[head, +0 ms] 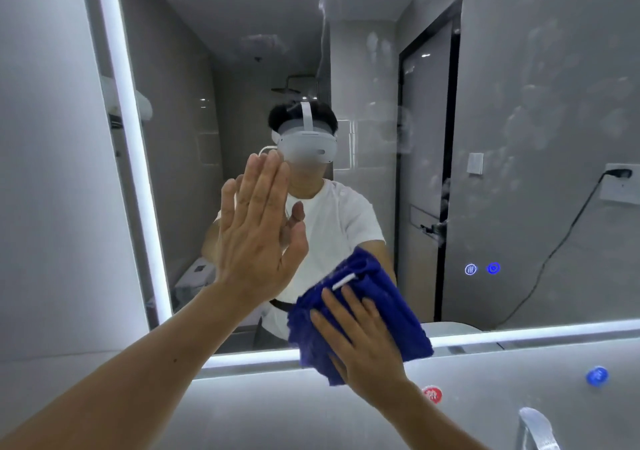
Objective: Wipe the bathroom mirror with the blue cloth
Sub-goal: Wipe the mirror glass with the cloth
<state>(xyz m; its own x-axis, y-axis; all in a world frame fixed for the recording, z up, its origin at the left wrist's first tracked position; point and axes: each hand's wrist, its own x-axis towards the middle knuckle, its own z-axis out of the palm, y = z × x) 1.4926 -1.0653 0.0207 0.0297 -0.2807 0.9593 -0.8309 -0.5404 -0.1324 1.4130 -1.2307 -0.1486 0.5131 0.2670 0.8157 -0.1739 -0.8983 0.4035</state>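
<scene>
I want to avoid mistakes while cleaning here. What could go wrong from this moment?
1. The bare left hand lies flat against the mirror, so it may leave new prints on the glass.
2. The right hand presses the blue cloth low at the bottom edge; the smudges at the upper right could be missed.
3. The cloth may brush the lit touch icons and switch something.

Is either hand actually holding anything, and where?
Neither grips anything. The right hand presses the blue cloth flat on the mirror, fingers across its middle. The left hand is bare.
</scene>
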